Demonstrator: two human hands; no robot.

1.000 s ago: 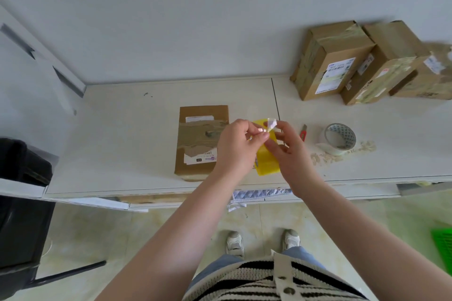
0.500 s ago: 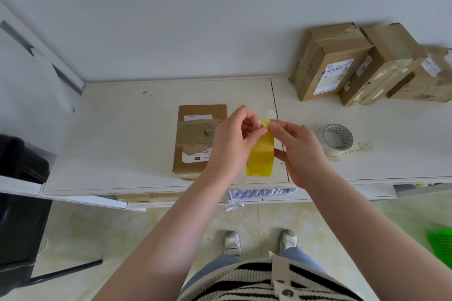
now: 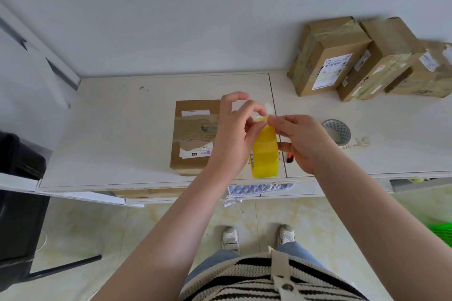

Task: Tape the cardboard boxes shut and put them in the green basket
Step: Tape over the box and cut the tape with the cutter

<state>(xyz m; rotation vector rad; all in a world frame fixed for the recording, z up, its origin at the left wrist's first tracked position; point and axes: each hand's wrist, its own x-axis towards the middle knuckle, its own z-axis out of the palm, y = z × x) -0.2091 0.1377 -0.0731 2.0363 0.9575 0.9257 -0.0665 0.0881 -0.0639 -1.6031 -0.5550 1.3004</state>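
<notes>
A yellow tape roll (image 3: 265, 154) stands on edge above the desk's (image 3: 110, 129) front edge, glossy and translucent. The left hand (image 3: 234, 134) and right hand (image 3: 303, 140) both pinch its loose end at the top. A flat cardboard box (image 3: 193, 134), brown with torn labels, lies just left.

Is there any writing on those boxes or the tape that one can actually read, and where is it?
None can be read.
Flat cardboard box: white label with a small dark mark and a purple logo, too blurred.
Upright box at the wall: white shipping label with print and a barcode-like block, too small.
Two boxes beside it: small labels, illegible.
Yellow tape roll: dark marks on its side, unreadable.
</notes>
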